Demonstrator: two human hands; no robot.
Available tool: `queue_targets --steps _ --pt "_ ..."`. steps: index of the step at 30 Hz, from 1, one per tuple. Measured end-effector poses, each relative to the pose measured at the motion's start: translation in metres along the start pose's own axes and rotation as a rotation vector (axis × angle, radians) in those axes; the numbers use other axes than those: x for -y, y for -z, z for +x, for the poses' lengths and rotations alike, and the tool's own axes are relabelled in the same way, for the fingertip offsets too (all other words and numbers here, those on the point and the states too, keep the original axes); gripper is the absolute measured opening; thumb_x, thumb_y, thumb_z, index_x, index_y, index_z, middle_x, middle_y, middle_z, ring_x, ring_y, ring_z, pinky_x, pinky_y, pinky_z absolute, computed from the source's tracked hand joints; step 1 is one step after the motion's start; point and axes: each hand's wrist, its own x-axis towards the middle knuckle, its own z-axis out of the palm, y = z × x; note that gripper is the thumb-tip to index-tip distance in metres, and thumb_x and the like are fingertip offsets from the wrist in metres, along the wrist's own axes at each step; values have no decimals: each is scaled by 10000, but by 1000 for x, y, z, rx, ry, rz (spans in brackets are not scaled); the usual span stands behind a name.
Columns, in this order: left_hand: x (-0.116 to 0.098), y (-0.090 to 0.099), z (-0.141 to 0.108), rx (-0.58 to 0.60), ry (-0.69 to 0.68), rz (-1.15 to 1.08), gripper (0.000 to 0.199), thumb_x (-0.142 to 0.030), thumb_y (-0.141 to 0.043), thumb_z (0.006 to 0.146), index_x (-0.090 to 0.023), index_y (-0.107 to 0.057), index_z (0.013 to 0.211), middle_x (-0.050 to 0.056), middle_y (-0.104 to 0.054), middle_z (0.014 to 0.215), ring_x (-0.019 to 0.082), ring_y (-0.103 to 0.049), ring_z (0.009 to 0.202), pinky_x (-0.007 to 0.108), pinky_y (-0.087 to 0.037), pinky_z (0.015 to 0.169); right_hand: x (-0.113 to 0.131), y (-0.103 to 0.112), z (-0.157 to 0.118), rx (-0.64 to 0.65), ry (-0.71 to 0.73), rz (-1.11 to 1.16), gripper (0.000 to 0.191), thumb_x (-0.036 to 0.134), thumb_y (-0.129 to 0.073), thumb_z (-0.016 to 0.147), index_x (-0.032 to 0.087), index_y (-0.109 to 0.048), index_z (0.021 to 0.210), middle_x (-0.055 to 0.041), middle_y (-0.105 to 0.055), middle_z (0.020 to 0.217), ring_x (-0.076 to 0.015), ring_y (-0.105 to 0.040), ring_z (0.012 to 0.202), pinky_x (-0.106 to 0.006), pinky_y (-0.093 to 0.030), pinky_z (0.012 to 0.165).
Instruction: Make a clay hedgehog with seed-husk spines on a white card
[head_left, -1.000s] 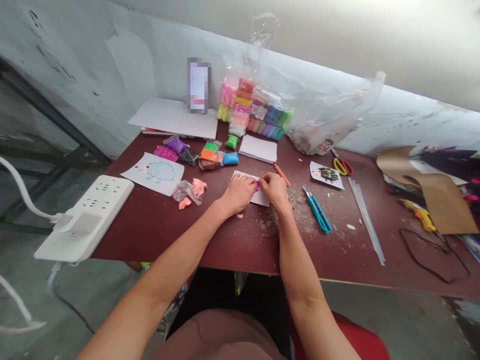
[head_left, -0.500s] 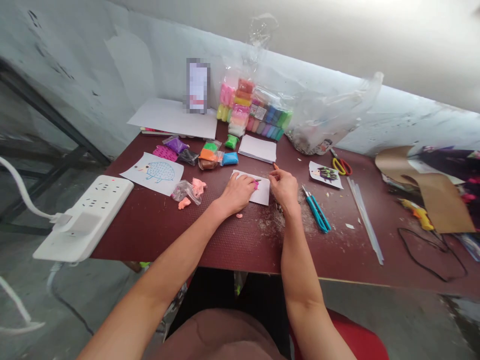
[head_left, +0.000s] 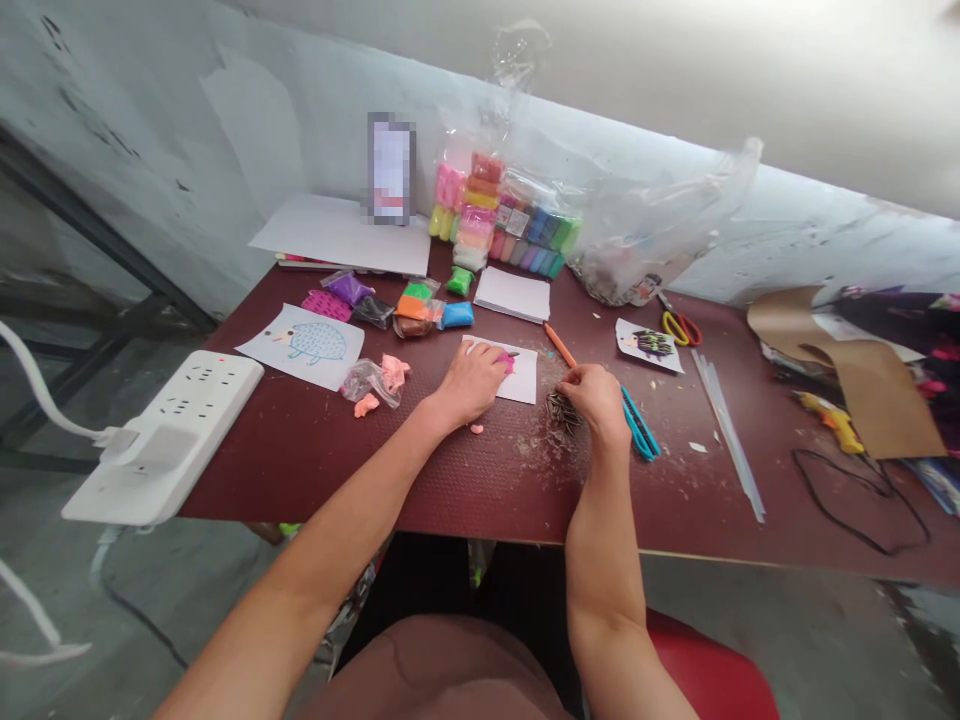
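Observation:
My left hand [head_left: 472, 385] lies over the left part of a small white paper card [head_left: 521, 388], its fingers stretched across it. Beside the fingertips, a magenta lump of clay [head_left: 509, 365] sits on the card, with a small dark piece at its top. My right hand [head_left: 598, 397] is at the upper edge of a heap of small dark brown pieces [head_left: 562, 413], thumb and fingers pinched together. Whatever lies between those fingertips is too small to make out. Just beyond the right hand is an orange pen [head_left: 560, 345].
Turquoise-handled cutters [head_left: 640, 425] lie right of my right hand, near a hedgehog card [head_left: 649, 345] and scissors [head_left: 681, 328]. Peach clay [head_left: 394, 372] and a blue hedgehog drawing [head_left: 307, 345] are on the left. Clay packs [head_left: 510, 220] stand behind; a power strip [head_left: 169, 440] sits at the left edge.
My right hand has moved right and toward me, from beside the card to the brown heap, uncovering the orange pen. My left hand stays on the card.

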Motion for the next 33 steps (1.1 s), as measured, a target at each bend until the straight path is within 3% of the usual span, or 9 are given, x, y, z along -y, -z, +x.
queue_targets --steps 6,10,16,24,29,33 --pt "5 -3 0 -15 46 -2 289 -133 -511 1011 -204 -759 1140 105 -742 1267 275 -599 1190 456 -401 1056 9 3 -2 -167 141 330 103 256 -618 839 207 -707 823 -52 -760 814 -197 -653 732 -294 -447 716" --pt "5 -5 0 7 45 19 280 -151 -510 1016 -194 -762 1131 102 -758 1253 277 -594 1171 455 -396 1048 28 -3 1 -129 220 508 214 291 -572 877 173 -750 900 -60 -760 770 -204 -661 713 -307 -473 737" --pt "5 -4 0 -4 41 8 292 -182 -492 1036 -188 -762 1147 109 -762 1262 290 -592 1179 464 -405 1027 52 -17 4 -29 270 501 225 175 -599 819 186 -803 913 -49 -809 872 -195 -706 796 -300 -504 808" --pt "6 -3 1 7 34 12 292 -181 -493 1030 -201 -770 1117 107 -773 1227 286 -605 1155 463 -406 1016 60 -19 4 -117 205 401 121 233 -665 821 216 -784 835 -39 -796 834 -205 -693 778 -302 -479 764" --pt "2 3 2 67 69 3 301 -168 -484 1036 -167 -766 1140 121 -757 1278 307 -595 1210 471 -391 1039 61 -22 5 -105 136 402 78 249 -688 810 207 -754 817 -40 -794 837 -200 -693 777 -296 -469 751" --pt "3 2 2 47 62 -11 296 -171 -482 1036 -179 -761 1136 118 -761 1267 299 -596 1205 466 -389 1034 62 -26 7 -101 124 391 79 275 -693 805 211 -737 796 -28 -784 810 -197 -687 771 -292 -458 733"
